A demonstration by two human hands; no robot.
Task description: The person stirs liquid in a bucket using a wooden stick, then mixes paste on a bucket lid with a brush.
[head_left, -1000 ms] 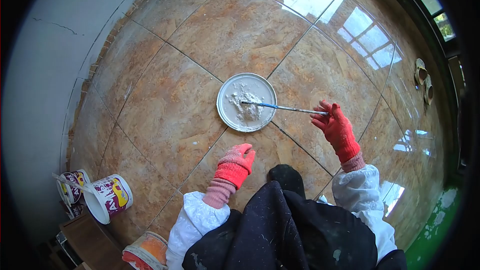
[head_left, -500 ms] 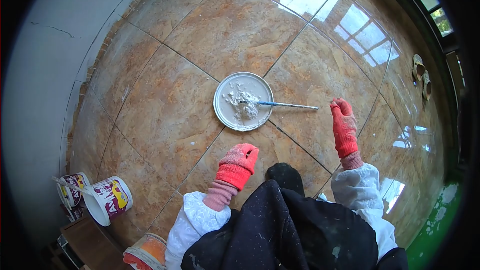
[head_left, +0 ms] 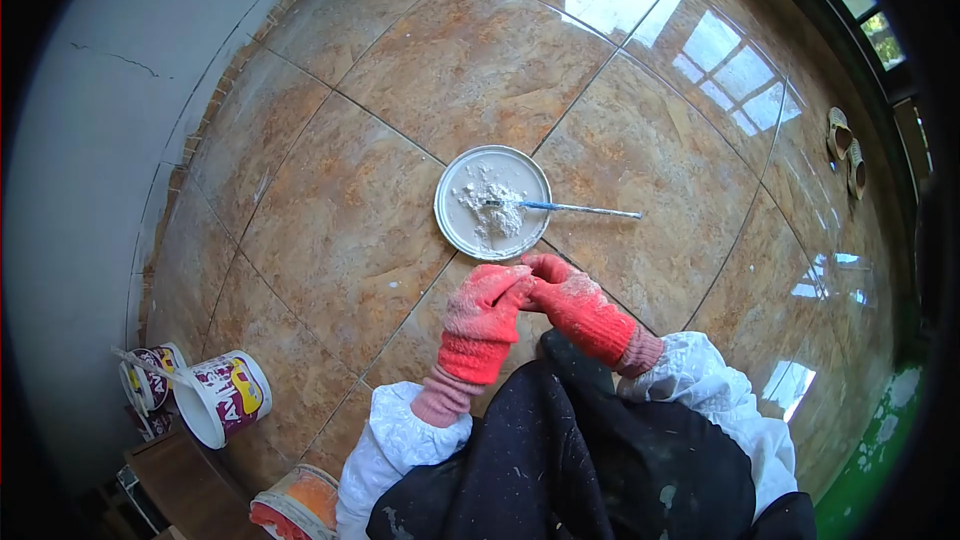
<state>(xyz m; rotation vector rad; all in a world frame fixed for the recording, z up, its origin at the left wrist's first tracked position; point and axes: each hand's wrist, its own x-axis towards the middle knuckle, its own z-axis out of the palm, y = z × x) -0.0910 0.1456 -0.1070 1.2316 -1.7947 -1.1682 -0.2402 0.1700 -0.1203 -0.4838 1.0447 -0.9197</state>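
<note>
Both my hands wear red knitted gloves dusted with white powder. My left hand (head_left: pixel 484 312) is closed, its fingers curled towards the right. Against those fingertips, my right hand (head_left: pixel 578 305) is closed too, its fingers bent and pressed together. Whatever lies between them is hidden or too small to make out. Just beyond the hands, a round white lid (head_left: pixel 452 231) lies on the floor with a heap of white powder (head_left: pixel 495 215) on it. A thin blue and white-stained stick (head_left: pixel 580 208) rests with one end in the powder and sticks out over the rim.
Glossy brown floor tiles (head_left: pixel 350 190) spread all round. At left stand white-and-purple buckets (head_left: pixel 235 395) and a brown wooden piece (head_left: pixel 185 480). An orange-stained tub (head_left: pixel 300 500) is near my left sleeve. Sandals (head_left: pixel 842 140) lie far right, by a dark-framed window.
My right hand has swung left from beyond the stick's end to meet my left hand. The left hand stays nearly in place. The lid and stick have not moved on the floor.
</note>
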